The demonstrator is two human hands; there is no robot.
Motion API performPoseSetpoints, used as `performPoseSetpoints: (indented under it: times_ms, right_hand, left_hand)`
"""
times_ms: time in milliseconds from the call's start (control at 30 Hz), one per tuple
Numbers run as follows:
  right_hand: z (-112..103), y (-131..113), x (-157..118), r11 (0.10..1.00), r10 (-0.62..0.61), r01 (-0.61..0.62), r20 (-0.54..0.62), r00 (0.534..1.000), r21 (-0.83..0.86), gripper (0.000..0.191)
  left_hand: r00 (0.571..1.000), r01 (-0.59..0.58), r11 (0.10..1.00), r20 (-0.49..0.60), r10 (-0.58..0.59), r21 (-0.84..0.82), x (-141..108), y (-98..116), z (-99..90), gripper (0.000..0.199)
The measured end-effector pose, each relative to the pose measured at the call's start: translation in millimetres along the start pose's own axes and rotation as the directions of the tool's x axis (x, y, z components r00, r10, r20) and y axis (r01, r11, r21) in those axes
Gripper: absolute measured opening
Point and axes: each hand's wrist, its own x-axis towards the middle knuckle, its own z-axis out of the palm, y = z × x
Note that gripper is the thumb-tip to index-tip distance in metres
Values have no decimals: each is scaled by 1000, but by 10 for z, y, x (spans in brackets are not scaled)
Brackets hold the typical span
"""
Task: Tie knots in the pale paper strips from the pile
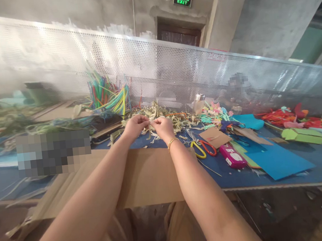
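Observation:
My left hand [135, 128] and my right hand [162, 128] meet above the far edge of a brown cardboard sheet [151, 175]. Fingers of both hands are pinched together at the tips, around something too small to name. A gold bracelet [172, 143] circles my right wrist. Just behind the hands lies a heap of pale yellow-green strips [160, 111]. To the right of my right wrist are yellow-handled scissors [198, 151] and red-handled scissors [209, 148].
Colourful pipe cleaners [103, 92] stand at back left. Rightward lie a purple box [233, 156], blue paper [280, 159], a green folded paper piece [303, 136] and red pieces [281, 117]. A perforated metal panel [172, 65] runs along the table's back.

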Motion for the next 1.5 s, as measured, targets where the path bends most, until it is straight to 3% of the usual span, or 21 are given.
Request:
performPoseSetpoints:
  times_ms: [200, 333, 600, 900, 1133, 1500]
  right_hand:
    - [33, 66, 51, 998, 25, -23, -24, 999, 61, 20]
    - [80, 137, 95, 982, 92, -79, -67, 994, 171, 29]
    - [85, 148, 84, 960, 104, -105, 18, 994, 259, 24]
    - [27, 105, 78, 890, 247, -265, 94, 964, 370, 14]
    - [-15, 14, 34, 782, 333, -412, 245, 910, 467, 10]
    - [-16, 27, 36, 743, 328, -434, 288, 900, 509, 9]
  left_hand:
    - [998, -59, 997, 15, 58, 45, 10, 2, -5, 30]
    - [996, -73, 994, 57, 69, 80, 21, -13, 1, 30]
    - [994, -80, 986, 82, 69, 143, -3, 37, -20, 20]
    - [985, 32, 988, 162, -57, 154, -26, 74, -41, 24]
    - [987, 15, 985, 156, -42, 172, -46, 103, -52, 26]
    - [992, 28, 985, 116, -48, 168, -56, 107, -52, 28]
